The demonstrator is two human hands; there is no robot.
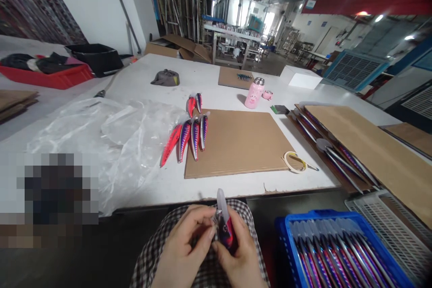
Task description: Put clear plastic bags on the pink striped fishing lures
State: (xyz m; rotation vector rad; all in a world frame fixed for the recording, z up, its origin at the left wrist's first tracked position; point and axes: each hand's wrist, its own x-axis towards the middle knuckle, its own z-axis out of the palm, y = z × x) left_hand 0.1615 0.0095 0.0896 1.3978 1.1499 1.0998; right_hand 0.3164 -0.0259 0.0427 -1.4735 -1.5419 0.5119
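Over my lap, my right hand (238, 249) is closed round a red and purple fishing lure (225, 234). The lure's clear lip points up and away from me. My left hand (192, 238) pinches at the lure's side near the lip; whatever small piece is between the fingertips is too small to make out. Several finished-looking lures (195, 139), red or purple with silver, lie on the left edge of a cardboard sheet (239, 144) in front of me. Two smaller-looking lures (195, 103) lie just beyond them.
Right of me, a blue basket (286, 234) holds several lures in a row. Cardboard layers (367, 139) with lures between them are stacked at the table's right. A tape ring (295, 162), pink bottle (254, 93) and plastic sheeting (111, 130) lie around. A pixelated patch covers the lower left.
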